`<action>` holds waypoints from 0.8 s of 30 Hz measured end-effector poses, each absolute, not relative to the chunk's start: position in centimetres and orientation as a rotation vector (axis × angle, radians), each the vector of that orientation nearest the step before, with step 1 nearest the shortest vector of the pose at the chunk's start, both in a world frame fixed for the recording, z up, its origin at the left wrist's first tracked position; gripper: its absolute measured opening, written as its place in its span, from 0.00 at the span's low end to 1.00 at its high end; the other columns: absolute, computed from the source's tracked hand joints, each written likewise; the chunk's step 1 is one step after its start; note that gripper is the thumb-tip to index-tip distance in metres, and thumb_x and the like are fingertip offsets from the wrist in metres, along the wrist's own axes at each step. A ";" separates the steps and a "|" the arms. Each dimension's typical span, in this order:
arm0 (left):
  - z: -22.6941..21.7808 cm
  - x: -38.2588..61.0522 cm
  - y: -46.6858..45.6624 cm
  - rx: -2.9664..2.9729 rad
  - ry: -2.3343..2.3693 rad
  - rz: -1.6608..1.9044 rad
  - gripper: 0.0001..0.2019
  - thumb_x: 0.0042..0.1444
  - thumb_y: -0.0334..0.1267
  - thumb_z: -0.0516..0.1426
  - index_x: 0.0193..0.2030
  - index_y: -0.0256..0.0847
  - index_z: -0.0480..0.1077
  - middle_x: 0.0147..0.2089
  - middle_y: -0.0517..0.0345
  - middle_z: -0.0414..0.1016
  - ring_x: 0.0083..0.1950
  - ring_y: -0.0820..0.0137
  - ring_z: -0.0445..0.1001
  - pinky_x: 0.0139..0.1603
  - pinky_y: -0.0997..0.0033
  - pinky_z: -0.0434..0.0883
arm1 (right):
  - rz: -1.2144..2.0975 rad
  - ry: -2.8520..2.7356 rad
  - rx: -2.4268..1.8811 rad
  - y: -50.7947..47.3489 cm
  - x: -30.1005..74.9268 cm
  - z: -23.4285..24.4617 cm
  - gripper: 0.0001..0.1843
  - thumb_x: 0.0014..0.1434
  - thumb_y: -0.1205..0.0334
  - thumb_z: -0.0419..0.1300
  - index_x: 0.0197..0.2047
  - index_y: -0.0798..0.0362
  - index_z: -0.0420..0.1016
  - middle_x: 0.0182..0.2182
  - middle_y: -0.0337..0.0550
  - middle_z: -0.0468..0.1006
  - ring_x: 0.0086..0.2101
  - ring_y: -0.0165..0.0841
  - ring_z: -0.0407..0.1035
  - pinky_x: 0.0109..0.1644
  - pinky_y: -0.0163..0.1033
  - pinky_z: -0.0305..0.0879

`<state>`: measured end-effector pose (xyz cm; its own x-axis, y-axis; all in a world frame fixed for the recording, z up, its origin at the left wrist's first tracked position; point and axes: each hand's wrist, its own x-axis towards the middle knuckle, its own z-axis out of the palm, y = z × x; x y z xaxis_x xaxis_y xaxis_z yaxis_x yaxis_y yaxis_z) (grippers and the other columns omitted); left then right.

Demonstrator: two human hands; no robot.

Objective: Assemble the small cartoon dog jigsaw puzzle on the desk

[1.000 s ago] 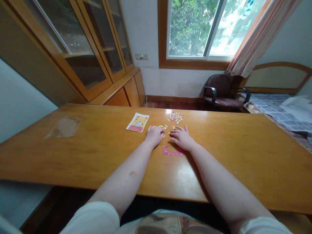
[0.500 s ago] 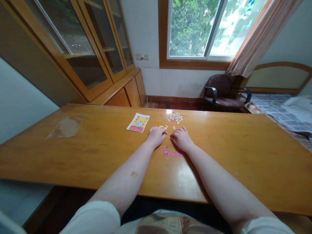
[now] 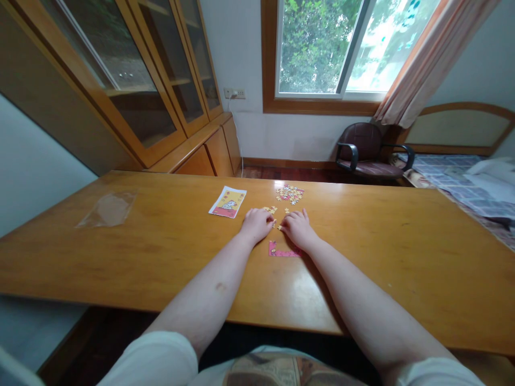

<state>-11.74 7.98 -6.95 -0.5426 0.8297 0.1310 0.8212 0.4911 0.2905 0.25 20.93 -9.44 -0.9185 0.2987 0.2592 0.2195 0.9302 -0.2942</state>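
On the table, my left hand (image 3: 257,225) has its fingers closed on a small yellow puzzle piece (image 3: 274,224). Facing it across a narrow gap, my right hand (image 3: 298,229) pinches another yellow puzzle piece (image 3: 279,228) at its fingertips. Nearer to me lies a joined pink strip of puzzle (image 3: 281,253), its left end turning upward; my right wrist partly covers its right end. Several loose yellow pieces (image 3: 272,209) lie just beyond my left fingers, and a single yellow piece (image 3: 287,210) is beyond my right ones.
A heap of mixed puzzle pieces (image 3: 289,194) lies near the table's far edge. The picture card (image 3: 228,202) is left of my left hand. Farther left is a clear plastic bag (image 3: 109,209). A glass-fronted cabinet (image 3: 161,80) and an armchair (image 3: 364,150) stand beyond the wooden table (image 3: 181,241).
My right hand has shifted very slightly left, toward my left hand. Otherwise the hands, the pink strip and the heap look the same.
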 end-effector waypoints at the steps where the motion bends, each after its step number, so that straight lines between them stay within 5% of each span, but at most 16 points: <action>1: -6.9 -11.7 8.0 1.494 2.684 0.503 0.08 0.57 0.40 0.56 0.35 0.44 0.77 0.42 0.55 0.78 0.47 0.63 0.72 0.54 0.61 0.64 | 0.372 -2.783 -0.392 20.9 0.3 -9.4 0.06 0.60 0.59 0.61 0.35 0.52 0.76 0.40 0.44 0.77 0.49 0.39 0.65 0.66 0.61 0.38; 24: -7.2 -11.6 7.9 1.654 2.554 0.556 0.08 0.55 0.42 0.58 0.36 0.44 0.77 0.42 0.55 0.76 0.48 0.63 0.70 0.56 0.61 0.64 | 0.432 -2.747 -0.460 21.5 0.4 -9.8 0.08 0.61 0.56 0.59 0.35 0.48 0.78 0.40 0.44 0.77 0.49 0.41 0.63 0.65 0.63 0.36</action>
<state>-11.58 7.89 -7.24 -0.4271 0.8914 0.1518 0.8739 0.3638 0.3226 0.35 21.47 -9.84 -0.8964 0.3585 0.2606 0.2612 0.9023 -0.3429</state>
